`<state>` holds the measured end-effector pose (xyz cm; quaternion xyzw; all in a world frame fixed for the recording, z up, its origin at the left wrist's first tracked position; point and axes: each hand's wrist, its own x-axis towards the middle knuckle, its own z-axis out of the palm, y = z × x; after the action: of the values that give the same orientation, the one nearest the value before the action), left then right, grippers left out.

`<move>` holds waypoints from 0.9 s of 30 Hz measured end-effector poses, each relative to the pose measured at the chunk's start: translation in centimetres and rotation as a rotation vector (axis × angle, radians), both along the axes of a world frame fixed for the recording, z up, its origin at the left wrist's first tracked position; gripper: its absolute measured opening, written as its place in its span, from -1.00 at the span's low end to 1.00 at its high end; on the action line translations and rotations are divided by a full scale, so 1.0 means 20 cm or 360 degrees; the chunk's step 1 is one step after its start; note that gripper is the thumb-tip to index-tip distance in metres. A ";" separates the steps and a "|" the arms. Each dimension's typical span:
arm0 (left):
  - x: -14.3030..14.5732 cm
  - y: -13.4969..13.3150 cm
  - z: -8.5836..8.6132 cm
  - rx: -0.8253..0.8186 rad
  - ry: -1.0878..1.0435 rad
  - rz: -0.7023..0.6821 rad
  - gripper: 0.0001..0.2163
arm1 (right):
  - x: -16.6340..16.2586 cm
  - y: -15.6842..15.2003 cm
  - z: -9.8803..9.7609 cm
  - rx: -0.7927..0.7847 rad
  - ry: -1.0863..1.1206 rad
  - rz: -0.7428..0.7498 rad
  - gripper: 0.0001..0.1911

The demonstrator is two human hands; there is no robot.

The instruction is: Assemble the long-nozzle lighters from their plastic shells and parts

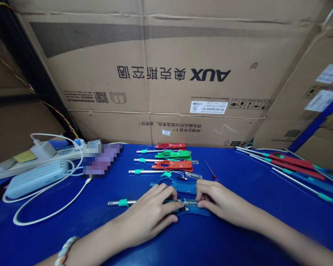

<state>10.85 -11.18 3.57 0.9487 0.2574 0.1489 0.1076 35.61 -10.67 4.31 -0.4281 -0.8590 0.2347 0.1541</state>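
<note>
In front of me on the table lies a half-assembled long-nosed lighter: a metal tube with a teal collar, over a blue handle shell. My left hand lies across its middle, fingers curled onto it and index fingertip at the wires and trigger area. My right hand pinches the end of the clear fuel tank between thumb and bent fingers. Just beyond both hands is a separate blue shell half. The parts under my left palm are hidden.
Beyond lie more lighter parts, with red, green and orange shells. A needle-tipped tool is near my right hand. Several lighters lie right. A power bank, cables and a power strip sit left; cardboard stands behind.
</note>
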 end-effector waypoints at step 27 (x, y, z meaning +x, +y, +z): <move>-0.12 0.16 -0.03 0.0211 -0.0257 0.0373 -0.72 | 0.05 0.11 -0.08 0.0311 -0.0003 -0.0249 -0.86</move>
<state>8.49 -7.91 2.92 0.9022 0.3464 0.2529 0.0469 36.71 -8.49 2.68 -0.4770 -0.8419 0.1367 0.2122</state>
